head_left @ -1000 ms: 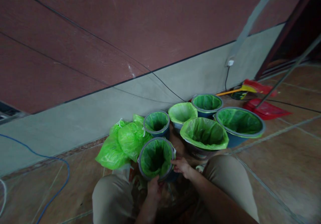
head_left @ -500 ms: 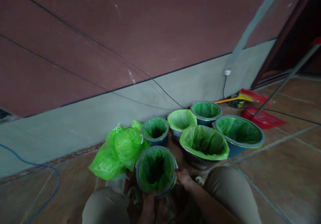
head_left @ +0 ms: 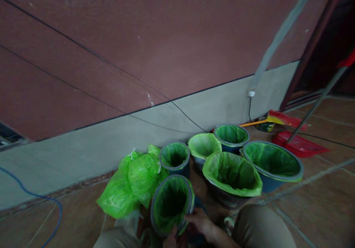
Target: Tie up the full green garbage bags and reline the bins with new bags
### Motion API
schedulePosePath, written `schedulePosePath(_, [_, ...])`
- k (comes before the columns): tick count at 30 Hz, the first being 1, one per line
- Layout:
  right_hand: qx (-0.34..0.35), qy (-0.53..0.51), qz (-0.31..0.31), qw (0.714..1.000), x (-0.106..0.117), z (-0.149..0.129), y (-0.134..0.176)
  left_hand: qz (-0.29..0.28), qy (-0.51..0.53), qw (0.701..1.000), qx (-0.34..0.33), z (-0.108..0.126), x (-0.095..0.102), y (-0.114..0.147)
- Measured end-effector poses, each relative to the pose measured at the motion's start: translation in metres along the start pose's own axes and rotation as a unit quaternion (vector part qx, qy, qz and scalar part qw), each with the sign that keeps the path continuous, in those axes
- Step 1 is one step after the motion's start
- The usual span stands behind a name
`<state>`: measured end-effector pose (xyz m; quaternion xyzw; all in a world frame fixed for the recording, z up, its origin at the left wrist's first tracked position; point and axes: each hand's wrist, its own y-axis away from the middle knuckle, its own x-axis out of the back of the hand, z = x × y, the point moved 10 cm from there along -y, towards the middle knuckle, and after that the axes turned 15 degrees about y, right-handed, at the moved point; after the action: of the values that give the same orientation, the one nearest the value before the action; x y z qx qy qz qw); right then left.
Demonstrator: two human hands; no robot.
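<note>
Directly before me a lined waste bin (head_left: 153, 218), with a grey rim and a green liner, leans to one side between my knees. My right hand (head_left: 201, 224) has its fingers closed on the right side of the rim. At the near edge my left hand (head_left: 170, 239) grips the rim and liner, partly cut off by the bottom of the view. The inside of this bin is dark, so I cannot make out its contents. Just behind it stands a smaller lined bin (head_left: 174, 155).
Tied green bags (head_left: 122, 192) lie left of the bins. Several other lined bins, including a wide one (head_left: 233, 174), stand to the right. Beyond are a red dustpan (head_left: 307, 146) and a yellow-handled broom (head_left: 277, 117). A blue hose (head_left: 59, 211) runs along the left floor.
The bin in my hands has gone from nearly upright to tilted. My hands have stayed on its rim, and the whole view has shifted so things sit lower.
</note>
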<state>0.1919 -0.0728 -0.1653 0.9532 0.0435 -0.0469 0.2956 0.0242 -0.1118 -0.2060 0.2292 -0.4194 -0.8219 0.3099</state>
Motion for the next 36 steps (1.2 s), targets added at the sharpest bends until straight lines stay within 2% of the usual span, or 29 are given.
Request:
schedulePosePath(2, [-0.002, 0.022, 0.011, 1.0, 0.003, -0.004, 0.003, -0.032, 0.042, 0.998, 0.017, -0.004, -0.011, 0.013])
schedulePosePath(4, [-0.021, 0.026, 0.057, 0.998, 0.016, -0.009, 0.005, -0.09, 0.089, 0.992, 0.005, 0.007, -0.025, 0.029])
schedulePosePath(7, [-0.033, 0.003, 0.113, 0.993, 0.032, -0.017, 0.008, -0.116, 0.067, 0.991, -0.011, 0.025, -0.032, 0.048])
schedulePosePath(11, [-0.039, -0.011, 0.139, 0.99, 0.041, -0.023, 0.011, -0.089, 0.002, 0.996, -0.015, 0.033, -0.028, 0.054])
schedulePosePath(19, [-0.066, -0.034, 0.107, 0.991, 0.033, -0.019, 0.015, -0.072, -0.037, 0.996, -0.041, 0.041, -0.02, 0.05])
schedulePosePath(25, [-0.079, -0.089, 0.112, 0.987, 0.037, -0.014, 0.012, -0.061, -0.088, 0.991, -0.08, 0.063, -0.019, 0.046])
schedulePosePath(30, [-0.101, -0.12, 0.124, 0.98, 0.045, -0.01, 0.012, -0.03, -0.161, 0.981, -0.108, 0.084, -0.004, 0.04])
schedulePosePath(33, [-0.106, -0.124, 0.109, 0.98, 0.041, -0.009, 0.013, -0.009, -0.153, 0.979, -0.132, 0.093, 0.001, 0.041])
schedulePosePath(36, [-0.104, -0.123, 0.089, 0.983, 0.034, -0.007, 0.014, 0.006, -0.105, 0.988, -0.117, 0.079, 0.002, 0.044])
